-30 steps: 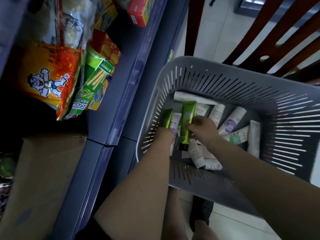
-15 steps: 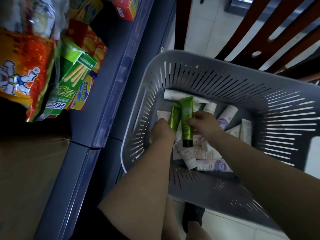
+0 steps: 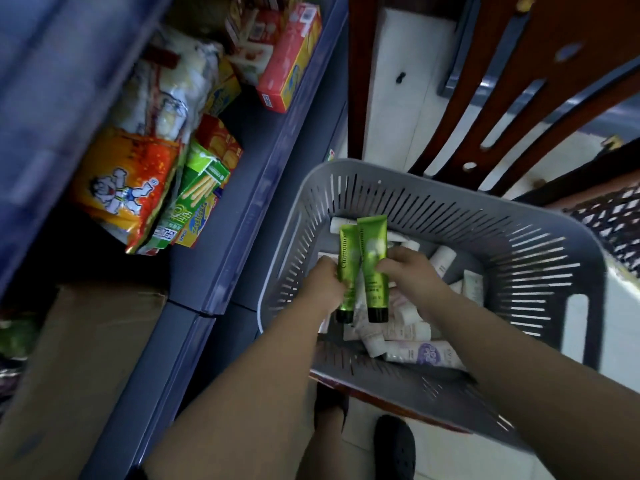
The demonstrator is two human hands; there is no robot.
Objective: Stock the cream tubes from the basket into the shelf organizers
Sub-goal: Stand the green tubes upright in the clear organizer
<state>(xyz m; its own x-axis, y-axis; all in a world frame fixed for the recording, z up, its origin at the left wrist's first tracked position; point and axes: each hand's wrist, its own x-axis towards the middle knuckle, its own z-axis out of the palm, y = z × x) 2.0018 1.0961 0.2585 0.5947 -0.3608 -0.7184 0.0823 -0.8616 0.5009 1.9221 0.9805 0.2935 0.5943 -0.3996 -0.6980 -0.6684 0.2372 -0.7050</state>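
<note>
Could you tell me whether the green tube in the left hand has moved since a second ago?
Yes: the left green tube has risen off the basket floor.

A small shop: blue retail shelf [image 3: 263,188] w/ price-strip edge, stocked w/ snack bags [image 3: 124,188] & biscuit boxes [image 3: 289,62], a carton [image 3: 79,368] below, plus a grey basket [image 3: 540,271] of cream tubes [image 3: 426,353] on a wooden chair [image 3: 540,74], tiled floor.

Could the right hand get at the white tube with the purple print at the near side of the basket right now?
Probably not yet: the right hand already holds a green tube. The purple-print tube lies uncovered just below its wrist in the basket, so the path itself looks free.
</note>
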